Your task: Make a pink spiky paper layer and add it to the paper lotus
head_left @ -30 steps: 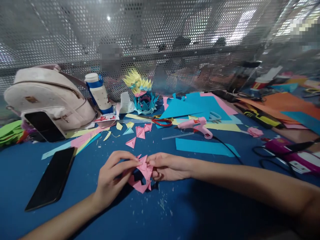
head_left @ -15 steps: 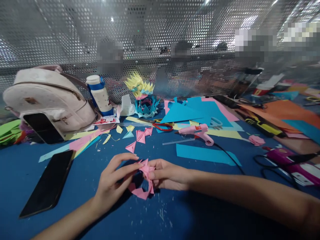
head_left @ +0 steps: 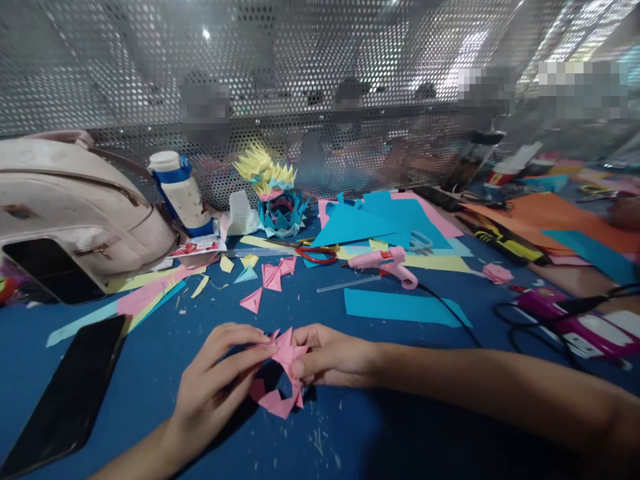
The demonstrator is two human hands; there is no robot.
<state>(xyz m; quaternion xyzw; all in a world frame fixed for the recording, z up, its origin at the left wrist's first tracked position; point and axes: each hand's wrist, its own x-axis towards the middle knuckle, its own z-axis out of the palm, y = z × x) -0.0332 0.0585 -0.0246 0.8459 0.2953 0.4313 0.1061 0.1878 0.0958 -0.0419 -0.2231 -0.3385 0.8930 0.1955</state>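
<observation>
A ring of folded pink paper (head_left: 278, 404) with pointed tips is held just above the blue table at the lower middle. My right hand (head_left: 327, 357) pinches its right side between thumb and fingers. From the left, my left hand (head_left: 220, 373) presses its fingertips on the ring's upper left edge; its thumb is mostly hidden. Several loose pink folded triangles (head_left: 271, 277) lie beyond the hands. To their right rests a pink glue gun (head_left: 383, 260), with a clear glue stick (head_left: 349, 284) near it.
Red-handled scissors (head_left: 317, 254), blue paper sheets (head_left: 365, 223) and a blue strip (head_left: 400, 307) lie beyond the hands. A phone (head_left: 65, 393), a backpack (head_left: 120, 220) and a bottle (head_left: 183, 193) are at left. A blue and yellow paper figure (head_left: 283, 210) stands behind. At right is a purple device (head_left: 565, 323).
The view has shifted, so things on the table appear further left. Both hands stay on the pink ring, with my left fingertips slightly lower on its edge.
</observation>
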